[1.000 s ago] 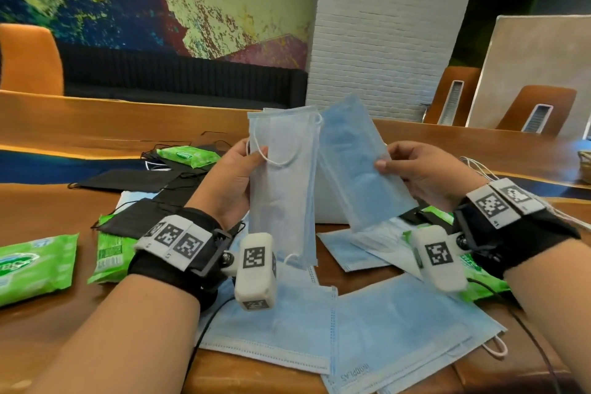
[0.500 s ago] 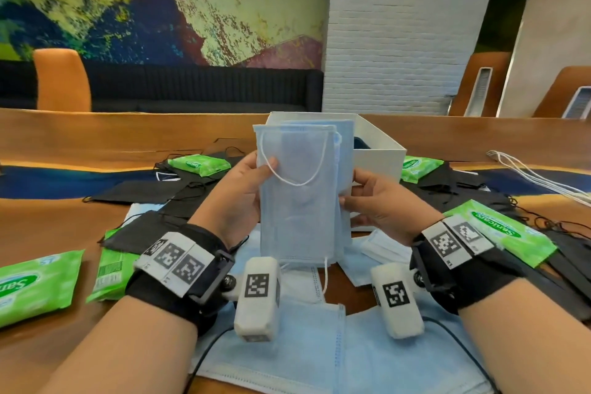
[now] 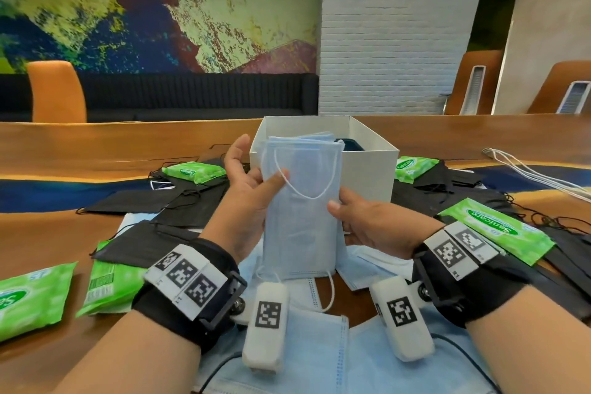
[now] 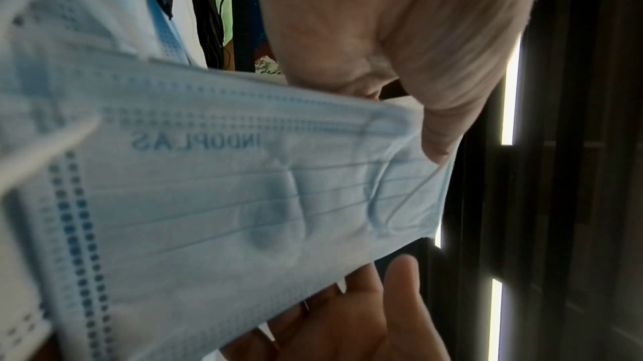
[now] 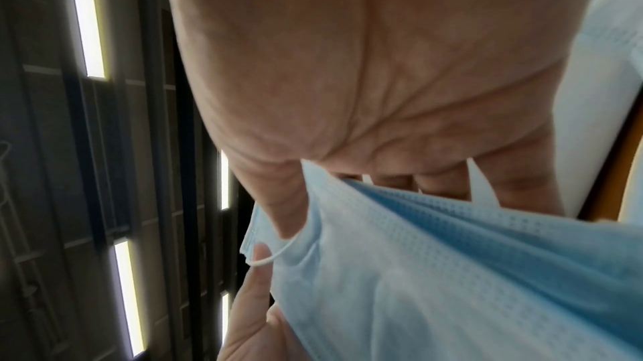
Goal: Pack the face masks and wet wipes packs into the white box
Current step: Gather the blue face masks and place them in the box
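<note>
A stack of light blue face masks (image 3: 300,217) stands upright in the air just in front of the white box (image 3: 367,176). My left hand (image 3: 256,182) grips its left edge, thumb on the front over an ear loop and fingers behind. My right hand (image 3: 339,211) pinches the right edge lower down. The left wrist view shows the masks (image 4: 243,188) under my left thumb (image 4: 435,78). In the right wrist view the masks (image 5: 435,270) are pinched by my right hand (image 5: 313,196). The box holds blue masks and something dark.
Green wet wipes packs lie at the left (image 3: 28,297), (image 3: 112,285), (image 3: 193,171) and at the right (image 3: 412,166), (image 3: 499,233). Black masks (image 3: 153,201) spread on both sides of the box. More blue masks (image 3: 319,345) lie under my wrists. White cords (image 3: 527,176) trail at the far right.
My right hand brought its separate blue mask onto the one in my left hand. Both hands now hold them as one stack, lower and right in front of the box.
</note>
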Demonstrator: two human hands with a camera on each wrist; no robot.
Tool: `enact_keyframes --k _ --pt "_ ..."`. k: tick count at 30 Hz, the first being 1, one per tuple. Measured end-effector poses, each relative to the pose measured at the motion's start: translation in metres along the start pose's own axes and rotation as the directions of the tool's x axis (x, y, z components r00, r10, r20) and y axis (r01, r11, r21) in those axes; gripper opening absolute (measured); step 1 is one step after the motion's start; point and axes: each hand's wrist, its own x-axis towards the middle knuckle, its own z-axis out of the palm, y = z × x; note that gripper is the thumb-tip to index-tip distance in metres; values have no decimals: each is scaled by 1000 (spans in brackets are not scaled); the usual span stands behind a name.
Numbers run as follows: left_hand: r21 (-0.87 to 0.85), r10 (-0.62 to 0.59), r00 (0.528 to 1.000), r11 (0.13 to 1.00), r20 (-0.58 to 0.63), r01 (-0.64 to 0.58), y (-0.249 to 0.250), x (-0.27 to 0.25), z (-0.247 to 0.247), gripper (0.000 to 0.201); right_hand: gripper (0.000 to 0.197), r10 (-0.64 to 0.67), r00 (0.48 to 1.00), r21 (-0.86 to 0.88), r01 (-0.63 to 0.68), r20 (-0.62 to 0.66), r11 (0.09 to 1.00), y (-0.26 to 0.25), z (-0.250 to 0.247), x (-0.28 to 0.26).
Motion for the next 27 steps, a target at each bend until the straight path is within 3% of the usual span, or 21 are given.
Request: enact_keyframes --k 2,5,8,10,12,17,23,27 --pt "53 14 1000 998 1 -14 -5 0 2 91 70 13 1000 -44 -12 24 999 1 2 2" --pt "86 -24 999 996 24 21 -11 2 2 101 73 35 999 -106 -36 -5 994 4 3 4" --pt "138 -67 995 989 71 57 -13 1 4 78 57 15 1000 23 -15 -10 1000 8 5 4" --pt "158 -39 994 987 98 23 -10 2 4 52 62 4 1000 87 -3 -8 996 9 7 3" --pt "137 48 995 989 92 -61 -7 4 3 40 66 -11 1000 116 12 -9 993 6 9 3" --pt "46 220 975 975 -15 -219 -3 3 4 30 58 34 999 -18 -34 9 999 4 15 4" --pt "64 175 985 983 -8 -174 -10 2 16 54 58 56 998 -129 -55 5 990 -1 21 -1" --pt "143 112 991 982 72 -121 -11 3 11 42 56 47 999 -130 -45 12 991 -1 17 -1"
